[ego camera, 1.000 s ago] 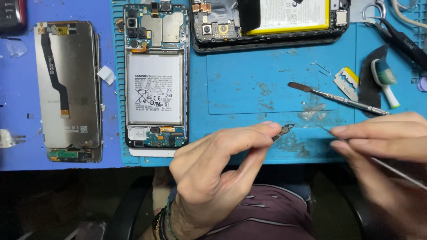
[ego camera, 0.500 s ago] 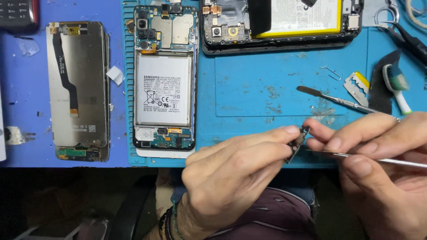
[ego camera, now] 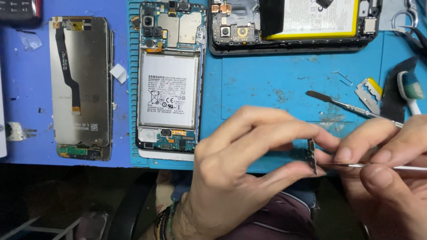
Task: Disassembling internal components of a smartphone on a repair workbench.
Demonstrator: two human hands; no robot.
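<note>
My left hand [ego camera: 240, 164] pinches a small dark circuit board piece [ego camera: 312, 155] on edge between thumb and fingers, just past the near rim of the blue work mat [ego camera: 267, 84]. My right hand [ego camera: 391, 173] grips a thin metal tool [ego camera: 378, 167] whose tip touches that piece. An opened phone with a white battery [ego camera: 168, 95] lies on the mat to the left of my hands. A second opened phone with a yellow-edged battery [ego camera: 307, 22] lies at the top.
A detached screen panel with a black flex cable [ego camera: 80, 84] lies at the left on the blue table. A metal spudger [ego camera: 342, 104], a razor blade [ego camera: 368, 91], a toothbrush [ego camera: 411, 91] and scissors [ego camera: 407, 22] sit at the right.
My hands have come together: the left hand turned the small board upright, and the right hand brought the thin tool's tip onto it. The view shifted slightly left.
</note>
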